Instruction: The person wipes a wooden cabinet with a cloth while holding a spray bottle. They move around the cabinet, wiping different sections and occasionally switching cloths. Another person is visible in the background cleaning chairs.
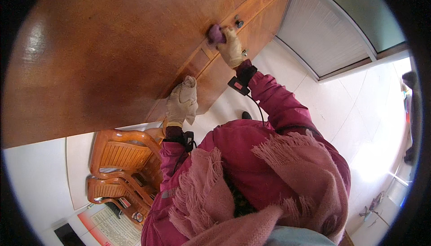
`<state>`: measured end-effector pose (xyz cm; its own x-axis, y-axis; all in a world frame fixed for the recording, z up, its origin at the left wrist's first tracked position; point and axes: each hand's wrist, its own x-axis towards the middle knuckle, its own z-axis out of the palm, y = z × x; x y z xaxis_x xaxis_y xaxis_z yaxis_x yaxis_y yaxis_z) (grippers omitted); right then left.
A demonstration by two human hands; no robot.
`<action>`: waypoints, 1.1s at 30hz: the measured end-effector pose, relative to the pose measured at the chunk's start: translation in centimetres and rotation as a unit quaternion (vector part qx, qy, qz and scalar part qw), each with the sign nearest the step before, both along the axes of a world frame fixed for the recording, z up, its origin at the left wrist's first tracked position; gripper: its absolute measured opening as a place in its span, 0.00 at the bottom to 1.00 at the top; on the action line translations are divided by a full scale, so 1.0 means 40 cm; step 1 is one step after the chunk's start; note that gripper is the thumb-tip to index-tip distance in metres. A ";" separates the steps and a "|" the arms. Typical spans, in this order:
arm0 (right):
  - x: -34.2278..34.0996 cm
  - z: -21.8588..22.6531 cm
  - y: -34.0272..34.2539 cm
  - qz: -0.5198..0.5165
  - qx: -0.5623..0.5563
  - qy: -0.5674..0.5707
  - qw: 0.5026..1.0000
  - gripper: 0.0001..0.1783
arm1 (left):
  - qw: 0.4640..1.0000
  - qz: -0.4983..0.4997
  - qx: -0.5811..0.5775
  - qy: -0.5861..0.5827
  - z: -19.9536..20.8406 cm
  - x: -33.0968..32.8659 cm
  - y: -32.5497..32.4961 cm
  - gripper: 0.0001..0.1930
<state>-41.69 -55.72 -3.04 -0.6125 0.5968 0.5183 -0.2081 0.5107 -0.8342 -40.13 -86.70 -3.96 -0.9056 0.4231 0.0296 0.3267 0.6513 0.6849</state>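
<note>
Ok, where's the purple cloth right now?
Upper middle of the head view: the purple cloth is in the right hand, at the edge of the wooden furniture, just left of a black knob.

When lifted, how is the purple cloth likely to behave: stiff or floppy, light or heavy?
The purple cloth would probably be floppy, since it looks bunched into a soft wad at the gloved right hand. It is likely light, as that wad looks smaller than the hand.
</note>
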 end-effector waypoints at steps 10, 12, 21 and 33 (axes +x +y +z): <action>0.042 -0.263 0.196 0.034 -0.456 -0.169 0.873 0.11 | 0.996 -0.017 -0.063 0.058 0.031 0.007 0.010 0.35; -0.005 -0.308 0.263 -0.102 -0.385 -0.162 0.903 0.19 | 0.997 -0.024 -0.057 0.051 0.027 0.006 0.011 0.35; -0.126 -0.283 0.211 -0.078 -0.403 -0.119 0.904 0.12 | 0.996 -0.029 -0.045 0.076 0.038 0.006 0.011 0.32; 0.033 -0.224 -0.239 0.162 -0.286 -0.141 0.934 0.15 | 0.995 -0.066 -0.007 0.080 0.028 0.002 0.000 0.33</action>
<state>-40.36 -65.27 -12.01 -0.8730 0.4862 -0.0376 -0.0060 -0.0878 -0.9961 -40.04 -86.69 -2.83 -0.8262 0.5398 0.1614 0.5138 0.6044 0.6088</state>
